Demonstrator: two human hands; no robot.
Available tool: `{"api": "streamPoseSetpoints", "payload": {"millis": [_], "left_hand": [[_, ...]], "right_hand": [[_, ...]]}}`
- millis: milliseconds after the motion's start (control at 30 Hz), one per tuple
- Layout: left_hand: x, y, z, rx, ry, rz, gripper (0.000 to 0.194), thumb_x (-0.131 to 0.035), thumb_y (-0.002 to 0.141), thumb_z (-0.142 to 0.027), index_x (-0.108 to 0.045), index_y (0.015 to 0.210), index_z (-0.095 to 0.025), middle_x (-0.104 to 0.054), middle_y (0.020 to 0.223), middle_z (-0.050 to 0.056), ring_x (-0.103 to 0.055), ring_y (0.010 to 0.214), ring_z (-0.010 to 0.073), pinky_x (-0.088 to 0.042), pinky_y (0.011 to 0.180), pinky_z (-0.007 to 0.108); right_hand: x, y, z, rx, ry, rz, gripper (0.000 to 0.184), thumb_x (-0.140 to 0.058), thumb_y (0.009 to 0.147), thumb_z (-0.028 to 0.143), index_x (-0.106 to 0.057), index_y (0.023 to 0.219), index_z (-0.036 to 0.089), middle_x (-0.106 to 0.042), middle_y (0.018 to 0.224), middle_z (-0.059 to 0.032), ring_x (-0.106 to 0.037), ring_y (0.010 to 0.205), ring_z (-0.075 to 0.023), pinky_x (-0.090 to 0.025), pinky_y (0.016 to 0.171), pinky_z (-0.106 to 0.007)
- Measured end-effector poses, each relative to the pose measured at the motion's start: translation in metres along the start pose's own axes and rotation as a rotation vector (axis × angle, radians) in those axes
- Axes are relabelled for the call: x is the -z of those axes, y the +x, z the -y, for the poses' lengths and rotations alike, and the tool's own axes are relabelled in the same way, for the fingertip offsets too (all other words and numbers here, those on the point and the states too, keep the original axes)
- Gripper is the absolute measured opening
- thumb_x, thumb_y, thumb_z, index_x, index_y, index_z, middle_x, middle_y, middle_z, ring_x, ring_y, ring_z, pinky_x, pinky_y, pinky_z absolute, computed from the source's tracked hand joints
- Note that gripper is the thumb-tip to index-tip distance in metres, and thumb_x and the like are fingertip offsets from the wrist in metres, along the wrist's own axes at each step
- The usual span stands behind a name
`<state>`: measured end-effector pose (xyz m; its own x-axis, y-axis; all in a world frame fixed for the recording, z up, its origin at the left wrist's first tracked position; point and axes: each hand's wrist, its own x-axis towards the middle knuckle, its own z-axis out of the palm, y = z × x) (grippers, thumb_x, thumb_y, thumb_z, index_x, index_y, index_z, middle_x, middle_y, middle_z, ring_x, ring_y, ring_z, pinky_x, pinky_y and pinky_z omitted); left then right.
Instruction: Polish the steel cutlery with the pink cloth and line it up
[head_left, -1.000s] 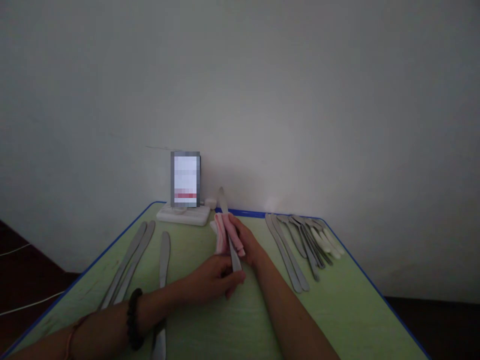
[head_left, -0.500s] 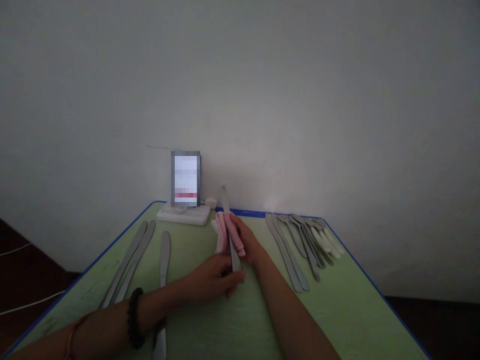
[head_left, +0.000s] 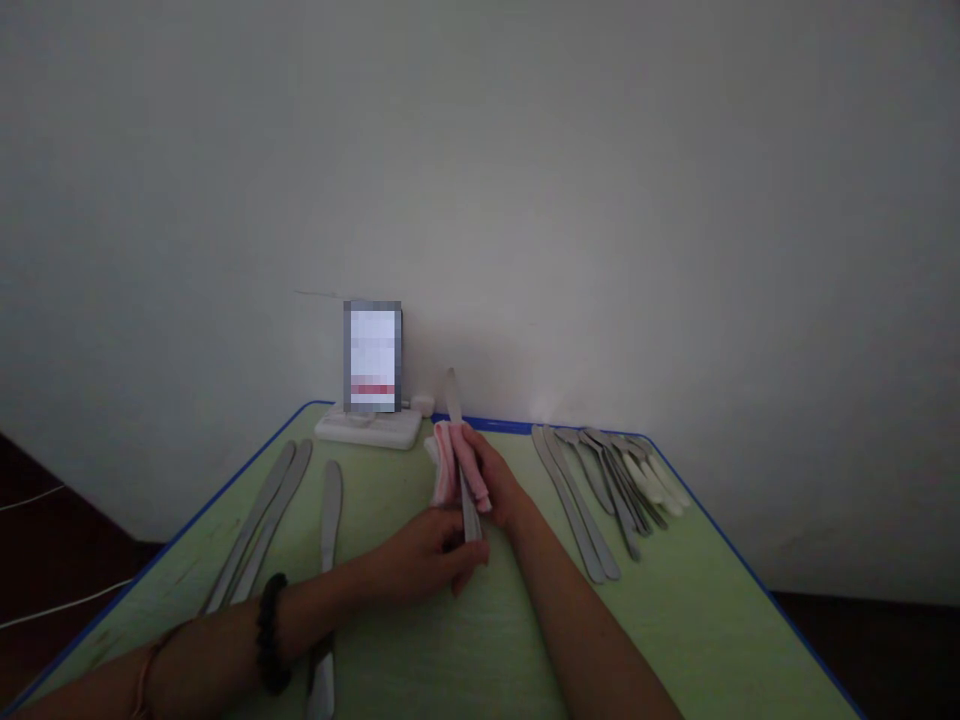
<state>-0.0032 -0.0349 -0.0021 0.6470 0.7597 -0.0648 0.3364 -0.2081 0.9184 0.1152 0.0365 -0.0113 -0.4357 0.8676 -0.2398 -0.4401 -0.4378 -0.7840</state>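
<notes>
two knives (head_left: 262, 498), 9 o'clock of the hands | loose knife (head_left: 331, 505) half under the forearm | left hand (head_left: 427, 555) pinching the held knife (head_left: 454, 402), tip at 12ish | pink cloth (head_left: 469, 468) round its middle, right hand (head_left: 499, 482) gripping cloth | spoons (head_left: 592, 477) at 3

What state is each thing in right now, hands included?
Held knife: raised, tip upward, slightly tilted
Pink cloth: folded around the held knife
Left hand: closed on the knife's lower end
Right hand: closed on the cloth
Phone: upright, screen lit, contents blurred
White base: lying flat
Two left knives: flat, side by side, partly hidden
Single knife: flat, partly hidden
Two right knives: flat, side by side
Cutlery pile: flat, pieces overlapping
</notes>
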Motion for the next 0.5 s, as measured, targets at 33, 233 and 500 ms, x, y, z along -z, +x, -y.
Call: {"api": "streamPoseSetpoints", "payload": {"millis": [33,233,500], "left_hand": [[0.0,-0.0001,0.0002,0.001,-0.005,0.004,0.034,-0.045,0.086,-0.035,-0.05,0.058,-0.017,-0.05,0.052,-0.004,-0.042,0.047,0.0086,-0.033,0.048,0.02],[-0.0005,0.0002,0.0019,0.005,-0.011,0.004,0.034,-0.045,0.086,-0.036,-0.049,0.058,-0.017,-0.05,0.052,-0.004,-0.044,0.048,0.0086,-0.034,0.05,0.02],[-0.0009,0.0016,0.0044,0.012,-0.174,-0.077,0.029,-0.047,0.084,-0.037,-0.049,0.064,-0.017,-0.048,0.055,-0.004,-0.042,0.051,0.0091,-0.033,0.051,0.022]], "right_hand": [[-0.0003,-0.0002,0.0001,-0.01,0.005,0.005,0.041,-0.061,0.078,0.049,-0.066,0.096,0.012,-0.072,0.077,-0.0048,-0.067,0.084,-0.0195,-0.048,0.086,-0.03],[-0.0009,-0.0006,0.0013,-0.02,-0.001,0.016,0.043,-0.06,0.079,0.05,-0.065,0.099,0.012,-0.071,0.072,-0.0029,-0.066,0.069,-0.0172,-0.05,0.076,-0.029],[-0.0036,-0.0039,0.0093,-0.094,0.001,0.024,0.047,-0.048,0.085,0.052,-0.066,0.097,0.011,-0.067,0.062,-0.0037,-0.059,0.051,-0.0164,-0.047,0.052,-0.027]]}}
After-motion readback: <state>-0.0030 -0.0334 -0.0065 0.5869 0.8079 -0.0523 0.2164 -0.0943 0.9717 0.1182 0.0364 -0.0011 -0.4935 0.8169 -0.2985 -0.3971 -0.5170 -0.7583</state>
